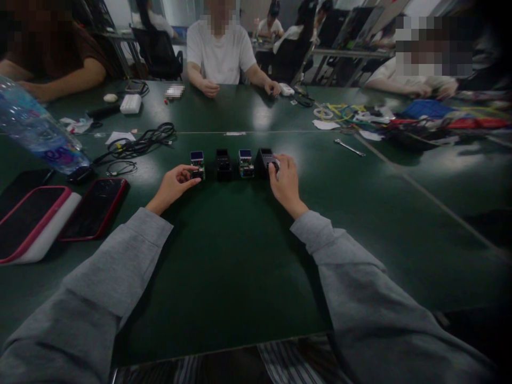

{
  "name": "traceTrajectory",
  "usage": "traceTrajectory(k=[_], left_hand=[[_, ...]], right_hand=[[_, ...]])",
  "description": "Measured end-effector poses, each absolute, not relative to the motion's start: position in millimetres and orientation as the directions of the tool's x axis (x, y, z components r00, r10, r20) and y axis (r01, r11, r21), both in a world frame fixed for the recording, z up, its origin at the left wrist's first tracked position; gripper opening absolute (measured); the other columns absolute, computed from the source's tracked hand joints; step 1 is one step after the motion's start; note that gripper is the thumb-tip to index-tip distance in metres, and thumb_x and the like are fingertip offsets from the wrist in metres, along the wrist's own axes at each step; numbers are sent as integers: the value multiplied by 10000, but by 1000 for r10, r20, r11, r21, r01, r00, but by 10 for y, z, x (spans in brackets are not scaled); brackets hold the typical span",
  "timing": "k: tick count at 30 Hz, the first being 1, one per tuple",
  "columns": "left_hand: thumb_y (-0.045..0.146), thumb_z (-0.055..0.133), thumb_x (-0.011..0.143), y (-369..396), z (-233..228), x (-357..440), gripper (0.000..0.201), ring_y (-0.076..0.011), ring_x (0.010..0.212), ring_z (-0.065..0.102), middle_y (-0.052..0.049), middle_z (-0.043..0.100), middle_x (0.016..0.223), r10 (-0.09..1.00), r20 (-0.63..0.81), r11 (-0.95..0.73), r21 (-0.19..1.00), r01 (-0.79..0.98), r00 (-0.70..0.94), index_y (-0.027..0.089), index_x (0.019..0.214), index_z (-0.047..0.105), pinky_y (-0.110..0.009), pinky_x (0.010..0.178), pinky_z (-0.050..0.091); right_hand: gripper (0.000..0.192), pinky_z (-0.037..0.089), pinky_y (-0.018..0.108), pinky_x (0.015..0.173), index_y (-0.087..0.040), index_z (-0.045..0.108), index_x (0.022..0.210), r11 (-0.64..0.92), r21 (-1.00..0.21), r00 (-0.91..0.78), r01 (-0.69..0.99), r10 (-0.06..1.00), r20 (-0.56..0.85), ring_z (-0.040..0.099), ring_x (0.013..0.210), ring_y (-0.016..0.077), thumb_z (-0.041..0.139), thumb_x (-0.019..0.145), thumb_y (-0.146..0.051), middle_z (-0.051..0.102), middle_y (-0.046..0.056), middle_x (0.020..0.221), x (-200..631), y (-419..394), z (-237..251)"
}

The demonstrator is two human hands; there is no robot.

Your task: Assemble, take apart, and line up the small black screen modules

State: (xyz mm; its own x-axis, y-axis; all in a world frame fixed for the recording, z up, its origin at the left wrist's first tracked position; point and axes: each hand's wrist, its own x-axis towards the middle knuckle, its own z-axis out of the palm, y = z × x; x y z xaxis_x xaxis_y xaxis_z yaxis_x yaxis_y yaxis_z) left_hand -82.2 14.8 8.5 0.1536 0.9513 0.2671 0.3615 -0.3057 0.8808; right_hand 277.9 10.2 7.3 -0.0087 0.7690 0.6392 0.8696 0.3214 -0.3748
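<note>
A row of small devices stands on the green table before me. At its left end is a circuit board with a small screen (197, 156), and my left hand (176, 184) has thumb and fingers closed around its lower part. Beside it stands a black plastic case (223, 164), touched by neither hand. Another small-screened circuit board (246, 164) comes after that, also untouched. My right hand (286, 181) grips a second black case (264, 158) at the right end, its fingers covering the case's right side.
Phones (96, 208) and a tilted plastic bottle (40, 128) are at the left, near coiled black cables (140, 141). A wrench (350, 148) lies at the right, before a heap of wires (432, 120). Across the table sit several people, one in a white shirt (220, 50).
</note>
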Motion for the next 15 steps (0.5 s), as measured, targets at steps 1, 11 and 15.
traceTrajectory(k=[1, 11, 15], left_hand=[[348, 822, 744, 150, 83, -823, 403, -113, 619, 503, 6, 581, 774, 951, 269, -307, 881, 361, 153, 252, 1121, 717, -233, 553, 381], [344, 814, 757, 166, 57, -839, 400, -113, 616, 503, 2, 589, 784, 947, 277, -319, 873, 368, 163, 259, 1136, 718, -238, 549, 387], [350, 808, 751, 126, 122, -812, 404, -120, 624, 508, 5, 590, 781, 950, 266, -309, 876, 372, 163, 250, 1130, 710, -242, 562, 395]], right_hand=[[548, 410, 564, 1122, -182, 528, 1376, 335, -348, -42, 876, 770, 636, 448, 1364, 321, 280, 1055, -551, 508, 187, 1418, 2764, 84, 89], [338, 354, 639, 1142, -357, 577, 1340, 479, -153, -334, 864, 774, 538, 279, 1492, 351, 511, 1019, -442, 345, 57, 1595, 2630, -42, 191], [313, 380, 628, 1124, -340, 602, 1313, 473, -161, -318, 866, 770, 553, 311, 1465, 355, 539, 1009, -381, 384, 77, 1552, 2651, -15, 164]])
